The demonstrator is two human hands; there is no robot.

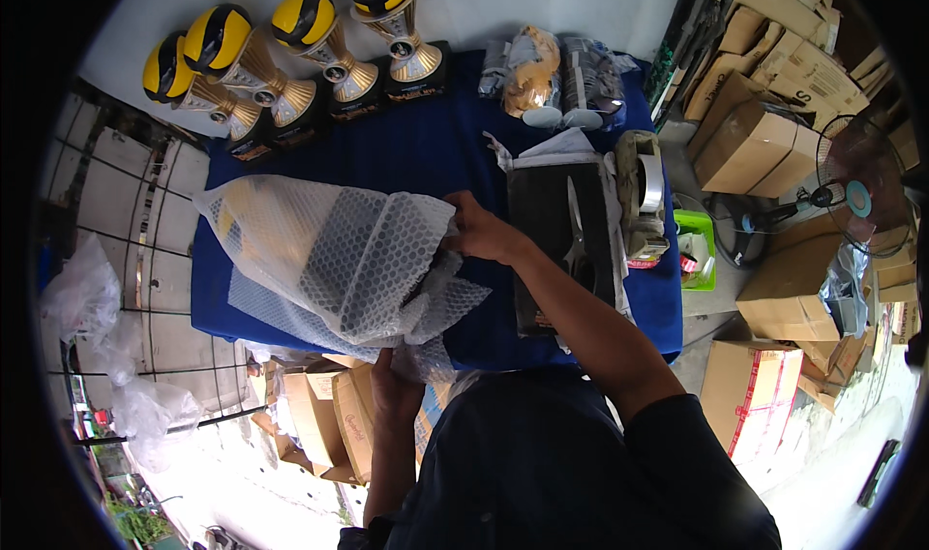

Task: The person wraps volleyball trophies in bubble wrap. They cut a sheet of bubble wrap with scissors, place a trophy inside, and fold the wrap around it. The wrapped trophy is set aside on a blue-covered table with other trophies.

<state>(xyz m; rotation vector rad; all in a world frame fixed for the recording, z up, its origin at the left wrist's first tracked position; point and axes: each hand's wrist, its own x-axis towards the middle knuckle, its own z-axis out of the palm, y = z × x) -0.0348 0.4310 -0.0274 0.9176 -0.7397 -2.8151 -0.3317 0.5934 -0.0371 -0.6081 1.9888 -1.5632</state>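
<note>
A trophy (256, 216) lies on its side, wrapped in bubble wrap (358, 250); a yellowish shape shows faintly through the layers at its left end. At the wrap's right end, my right hand (481, 231) is closed on the bubble wrap's edge, its fingertips partly hidden. My left hand (395, 387) is at the table's front edge, closed on the lower edge of the wrap, with most of its fingers out of sight. A loose flap of bubble wrap spreads under the bundle on the blue cloth (435, 153).
Several volleyball-topped trophies (353, 76) stand along the back. Scissors (578, 250) lie on a flat black piece (542, 211), right of my right hand. Beyond are a tape roll (650, 184), plastic-wrapped parts (556, 81), a green basket (697, 250), a fan (856, 197) and cardboard boxes (760, 148).
</note>
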